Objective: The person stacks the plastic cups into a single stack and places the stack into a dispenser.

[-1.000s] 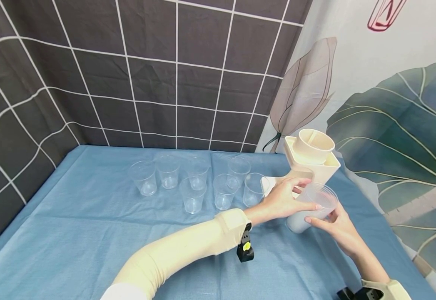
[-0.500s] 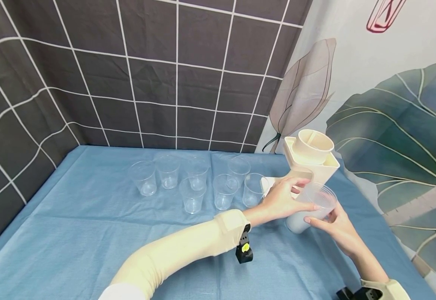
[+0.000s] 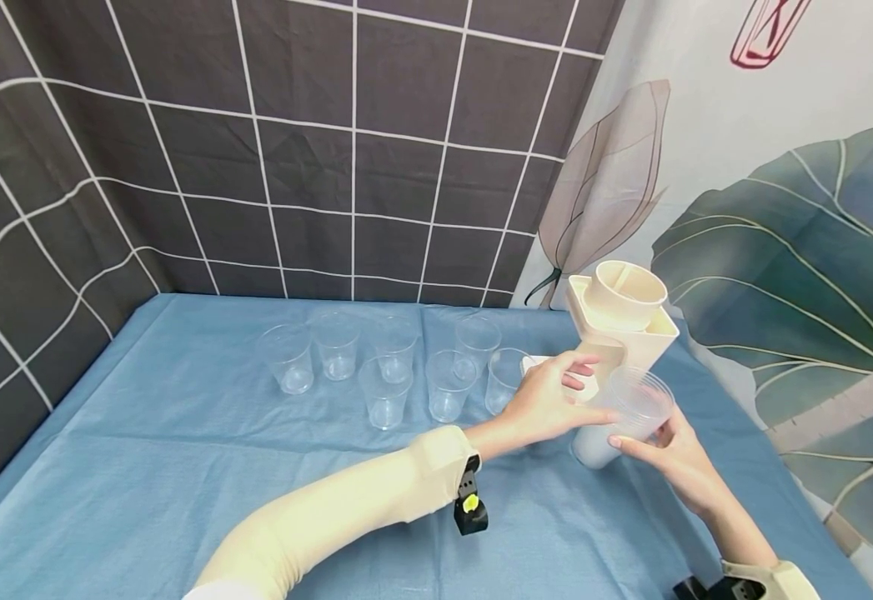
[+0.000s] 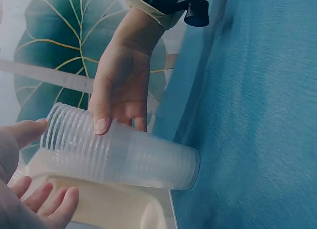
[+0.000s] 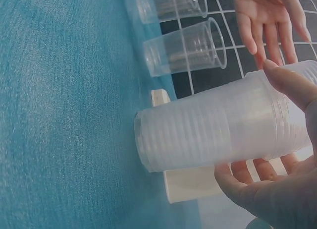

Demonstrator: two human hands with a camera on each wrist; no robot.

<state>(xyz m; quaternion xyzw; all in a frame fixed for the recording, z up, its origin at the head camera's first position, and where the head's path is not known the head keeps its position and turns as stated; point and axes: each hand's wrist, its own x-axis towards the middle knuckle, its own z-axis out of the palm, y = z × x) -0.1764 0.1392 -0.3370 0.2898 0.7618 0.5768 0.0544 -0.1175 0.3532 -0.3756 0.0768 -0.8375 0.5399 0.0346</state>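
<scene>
A stack of clear plastic cups (image 3: 595, 442) stands at the right of the cloth, its nested rims showing as ridges in the left wrist view. My right hand (image 3: 682, 465) grips the stack from the right, thumb on the near side and fingers around the far side in the right wrist view. On the other side is my left hand (image 3: 544, 402), thumb and fingers spread, holding nothing. In the left wrist view, its thumb is close to the top rims; whether it touches them I cannot tell. Several single clear cups (image 3: 449, 392) stand upright to the left.
Just behind the stack rises a cream plastic stand (image 3: 631, 342) with a round tube on top. Blue cloth (image 3: 203, 483) covers the table. A dark gridded curtain (image 3: 301, 158) hangs behind, and a leaf-printed curtain (image 3: 796, 225) hangs at the right.
My left hand has drawn back a little to the left from the cup stack, its fingers spreading. My right hand and the stack have stayed in place.
</scene>
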